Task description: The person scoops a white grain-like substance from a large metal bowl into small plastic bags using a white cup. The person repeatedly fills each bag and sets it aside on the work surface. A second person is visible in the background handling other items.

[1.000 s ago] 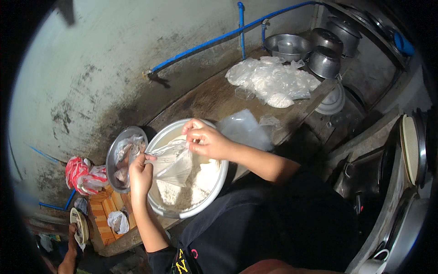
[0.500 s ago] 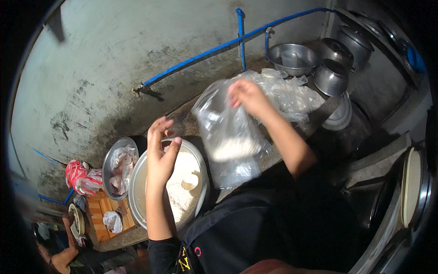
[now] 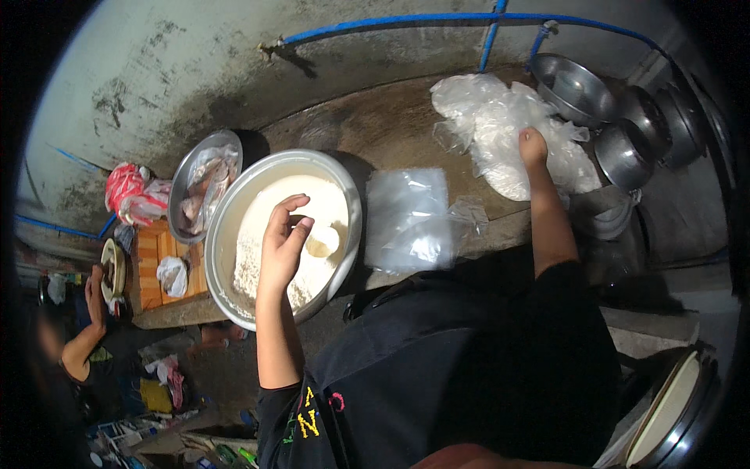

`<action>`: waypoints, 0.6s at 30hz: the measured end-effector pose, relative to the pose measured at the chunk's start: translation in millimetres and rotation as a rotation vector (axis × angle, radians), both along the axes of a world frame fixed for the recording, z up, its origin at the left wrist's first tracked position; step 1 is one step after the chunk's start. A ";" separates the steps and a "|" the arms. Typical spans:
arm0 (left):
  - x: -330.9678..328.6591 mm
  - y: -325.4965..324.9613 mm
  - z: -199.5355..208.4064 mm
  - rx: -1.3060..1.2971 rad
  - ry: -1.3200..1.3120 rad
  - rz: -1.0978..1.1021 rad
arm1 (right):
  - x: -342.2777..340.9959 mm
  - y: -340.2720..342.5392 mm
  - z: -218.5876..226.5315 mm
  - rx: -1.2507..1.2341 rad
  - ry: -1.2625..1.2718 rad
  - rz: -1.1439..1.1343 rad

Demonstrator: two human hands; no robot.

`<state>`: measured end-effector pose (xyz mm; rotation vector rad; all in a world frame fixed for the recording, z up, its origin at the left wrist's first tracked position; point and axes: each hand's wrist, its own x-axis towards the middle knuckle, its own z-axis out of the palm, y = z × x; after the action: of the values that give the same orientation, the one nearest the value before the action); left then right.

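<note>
My left hand hovers over a wide metal basin, fingers loosely curled and apart, holding nothing. Inside the basin lies white powder that looks like flour, with a small pale cup resting in it beside my left fingers. My right hand is closed at a pile of clear plastic bags filled with white powder. It seems to grip a bag there, though its fingertips are hidden. Flat clear plastic bags lie on the counter between the basin and the pile.
Metal bowls and pots stand at the far right. Left of the basin are a bowl of bagged meat or fish, a wooden board and a red-striped bag. Another person's arm shows at left. A blue pipe runs along the wall.
My right hand has carried a bag of white powder rightward to the pile. The flat bags now show uncovered. My left hand stays above the basin, and the view has shifted.
</note>
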<state>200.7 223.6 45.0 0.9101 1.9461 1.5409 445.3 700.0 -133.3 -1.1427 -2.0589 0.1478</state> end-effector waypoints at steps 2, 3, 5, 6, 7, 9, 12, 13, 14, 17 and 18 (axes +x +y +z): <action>8.2 -13.4 -6.5 -0.025 -0.058 0.060 | -6.5 -40.1 -9.6 0.130 -0.011 0.096; 11.7 -14.9 -6.9 -0.050 -0.135 0.095 | -13.2 -75.5 4.6 0.169 -0.032 0.138; 12.2 -18.7 -16.6 -0.027 -0.185 0.101 | -16.2 -150.8 28.3 -0.010 0.082 0.411; 11.8 -20.5 -19.9 -0.018 -0.211 0.104 | -16.5 -180.7 36.2 -0.150 0.017 0.568; 12.4 -17.6 -21.3 -0.018 -0.208 0.100 | -16.9 -202.3 31.8 -0.505 0.059 0.738; 16.9 -13.0 -29.2 0.001 -0.228 0.087 | -24.4 -241.4 32.8 -0.383 -0.114 0.970; 29.4 2.1 -37.4 0.018 -0.227 0.034 | -36.7 -263.0 28.0 -0.307 -0.431 0.950; 33.4 8.2 -41.4 -0.035 -0.151 -0.021 | -41.5 -261.7 29.4 -0.481 -0.362 0.942; 38.4 14.5 -43.9 -0.090 -0.075 -0.076 | -47.1 -259.7 31.8 -0.655 -0.292 0.930; 62.3 31.8 -43.0 -0.152 0.054 -0.164 | -62.9 -257.0 53.5 -1.021 0.044 0.885; 66.6 36.4 -46.5 -0.146 0.042 -0.166 | -67.1 -257.5 65.8 -1.111 0.183 0.865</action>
<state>267.2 260.0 -1.5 1.0200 1.9301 1.2782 378.2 442.5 -67.5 -0.6155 -2.1450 1.8986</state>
